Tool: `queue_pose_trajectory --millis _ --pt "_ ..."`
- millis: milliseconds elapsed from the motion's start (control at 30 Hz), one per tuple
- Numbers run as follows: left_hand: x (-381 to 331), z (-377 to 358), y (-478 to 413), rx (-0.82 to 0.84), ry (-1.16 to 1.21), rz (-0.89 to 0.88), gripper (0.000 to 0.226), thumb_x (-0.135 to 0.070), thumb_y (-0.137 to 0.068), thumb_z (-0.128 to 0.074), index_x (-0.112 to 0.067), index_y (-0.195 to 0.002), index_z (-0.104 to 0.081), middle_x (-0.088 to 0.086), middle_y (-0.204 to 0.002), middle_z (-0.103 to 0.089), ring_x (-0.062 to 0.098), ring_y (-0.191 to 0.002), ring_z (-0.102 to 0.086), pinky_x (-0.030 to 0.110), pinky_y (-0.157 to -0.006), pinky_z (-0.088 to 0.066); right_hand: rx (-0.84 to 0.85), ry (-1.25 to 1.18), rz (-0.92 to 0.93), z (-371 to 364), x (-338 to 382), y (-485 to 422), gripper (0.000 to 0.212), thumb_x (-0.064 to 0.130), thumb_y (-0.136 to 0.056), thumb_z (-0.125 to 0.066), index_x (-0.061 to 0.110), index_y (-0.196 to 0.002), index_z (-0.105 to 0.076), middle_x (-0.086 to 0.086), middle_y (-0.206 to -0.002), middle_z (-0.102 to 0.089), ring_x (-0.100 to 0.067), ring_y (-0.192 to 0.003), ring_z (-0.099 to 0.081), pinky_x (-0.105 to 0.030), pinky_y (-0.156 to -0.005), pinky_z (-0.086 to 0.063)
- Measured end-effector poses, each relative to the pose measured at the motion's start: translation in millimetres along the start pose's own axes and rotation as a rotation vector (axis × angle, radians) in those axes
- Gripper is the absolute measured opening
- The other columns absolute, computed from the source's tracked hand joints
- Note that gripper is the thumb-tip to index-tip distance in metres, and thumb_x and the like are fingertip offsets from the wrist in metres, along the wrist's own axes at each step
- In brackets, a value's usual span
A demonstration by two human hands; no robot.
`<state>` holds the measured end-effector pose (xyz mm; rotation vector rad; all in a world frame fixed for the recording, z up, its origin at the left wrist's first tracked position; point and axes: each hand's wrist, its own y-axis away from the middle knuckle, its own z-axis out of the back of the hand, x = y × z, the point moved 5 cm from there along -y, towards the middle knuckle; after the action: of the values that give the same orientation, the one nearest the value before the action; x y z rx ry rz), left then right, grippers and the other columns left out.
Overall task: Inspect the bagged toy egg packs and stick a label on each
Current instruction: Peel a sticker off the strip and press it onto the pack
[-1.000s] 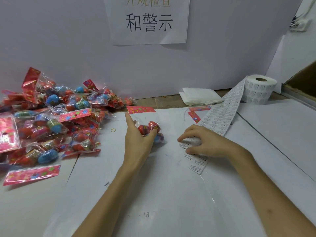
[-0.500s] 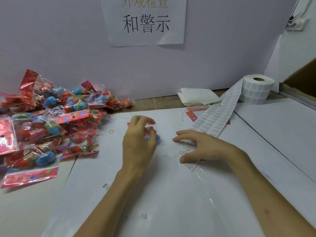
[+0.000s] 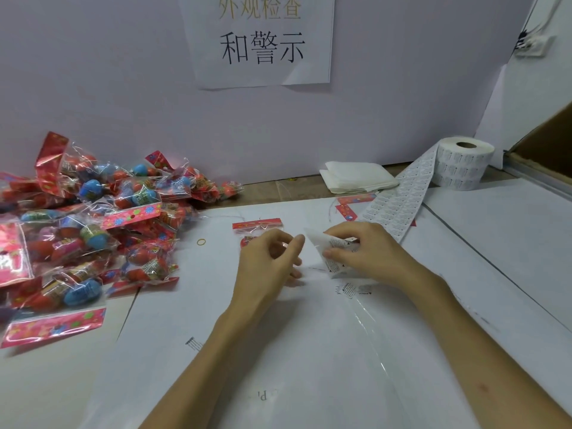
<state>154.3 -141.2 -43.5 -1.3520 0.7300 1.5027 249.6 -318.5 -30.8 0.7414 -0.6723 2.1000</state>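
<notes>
Head: labels (image 3: 332, 246) now aloft (right hand (image 3: 370, 253))

Red flower-printed headers top clear egg packs (image 3: 93, 230) of red and blue eggs; white label roll (image 3: 461, 164), black print.

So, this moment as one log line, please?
left hand: curled at egg pack | right hand: pinches label strip | pile: left

Left hand (image 3: 269, 261) curled, thumb near index; right hand (image 3: 368, 252) pinching; forearms converging.
</notes>
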Motion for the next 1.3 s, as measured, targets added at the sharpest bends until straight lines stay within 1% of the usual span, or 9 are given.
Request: queue_pose_trajectory --millis 100,167,300,400,600,867,967,1167,1300 --pt "5 -14 4 0.175 0.198 0.182 0.033 -0.041 -0.096 -0.069 -0.009 -0.104 -0.071 0.010 -0.088 -0.077 0.030 -0.076 -0.077 0.044 -0.066 -0.065 0.005 -0.003 0.054 0 8 0 0.020 0.028 -0.083 -0.082 0.038 -0.099 -0.077 0.030 -0.094 -0.069 0.007 -0.095 -0.062 -0.009 -0.075 -0.046" --pt "4 -22 7 0.235 0.241 0.183 0.035 -0.040 -0.097 -0.066 -0.008 -0.105 -0.074 0.010 -0.094 -0.079 0.028 -0.084 -0.078 0.042 -0.070 -0.065 0.028 0.005 0.079 -3 13 2 0.025 0.027 -0.080 -0.085 0.038 -0.100 -0.076 0.032 -0.097 -0.069 0.006 -0.097 -0.062 -0.014 -0.078 -0.050" --pt "5 -23 8 0.211 0.301 0.176 0.022 -0.027 -0.100 -0.066 -0.008 -0.099 -0.078 0.012 -0.095 -0.079 0.030 -0.088 -0.077 0.033 -0.071 -0.063 0.066 -0.016 0.137 -10 21 7 0.036 0.020 -0.074 -0.085 0.046 -0.095 -0.073 0.030 -0.098 -0.070 0.005 -0.099 -0.063 -0.011 -0.076 -0.049" --pt "8 -22 7 0.218 0.332 0.203 0.020 -0.018 -0.102 -0.062 -0.003 -0.103 -0.076 0.017 -0.097 -0.078 0.035 -0.089 -0.077 0.034 -0.072 -0.063 0.089 -0.055 0.134 -10 24 8 0.031 0.023 -0.077 -0.085 0.037 -0.103 -0.077 0.029 -0.100 -0.071 0.006 -0.102 -0.064 -0.007 -0.079 -0.047" --pt "6 -23 8 0.261 0.309 0.175 0.024 -0.017 -0.105 -0.057 -0.003 -0.112 -0.075 0.013 -0.102 -0.079 0.028 -0.095 -0.077 0.040 -0.082 -0.064 0.084 -0.166 0.090 -3 26 7 0.017 0.014 -0.087 -0.077 0.023 -0.101 -0.079 0.013 -0.098 -0.076 -0.002 -0.099 -0.071 -0.026 -0.086 -0.059" --pt "6 -24 7 0.296 0.336 0.165 0.027 -0.015 -0.106 -0.053 -0.002 -0.111 -0.075 0.018 -0.103 -0.077 0.032 -0.098 -0.076 0.039 -0.080 -0.063 -0.019 -0.174 0.073 1 26 5 0.015 0.014 -0.077 -0.088 0.019 -0.084 -0.077 0.007 -0.080 -0.077 -0.007 -0.080 -0.075 -0.035 -0.078 -0.063" --pt "8 -23 6 0.305 0.341 0.198 0.028 -0.018 -0.106 -0.053 -0.003 -0.113 -0.075 0.016 -0.105 -0.078 0.030 -0.100 -0.076 0.039 -0.085 -0.062 -0.044 -0.170 0.058 2 26 7 0.017 0.016 -0.075 -0.090 0.023 -0.081 -0.076 0.008 -0.078 -0.076 -0.006 -0.078 -0.075 -0.036 -0.076 -0.063" --pt "8 -23 6 0.299 0.382 0.244 0.027 -0.018 -0.105 -0.054 -0.001 -0.114 -0.073 0.020 -0.106 -0.077 0.032 -0.100 -0.075 0.033 -0.080 -0.062 -0.069 -0.131 0.063 2 29 8 0.017 0.018 -0.074 -0.090 0.026 -0.079 -0.076 0.009 -0.080 -0.076 -0.005 -0.076 -0.075 -0.037 -0.073 -0.063" --pt "8 -22 6 0.312 0.387 0.248 0.027 -0.018 -0.106 -0.053 -0.001 -0.117 -0.071 0.019 -0.108 -0.076 0.032 -0.101 -0.075 0.039 -0.086 -0.062 -0.080 -0.122 0.099 2 29 7 0.023 0.013 -0.073 -0.090 0.028 -0.075 -0.073 0.008 -0.088 -0.076 -0.003 -0.080 -0.074 -0.027 -0.071 -0.059"
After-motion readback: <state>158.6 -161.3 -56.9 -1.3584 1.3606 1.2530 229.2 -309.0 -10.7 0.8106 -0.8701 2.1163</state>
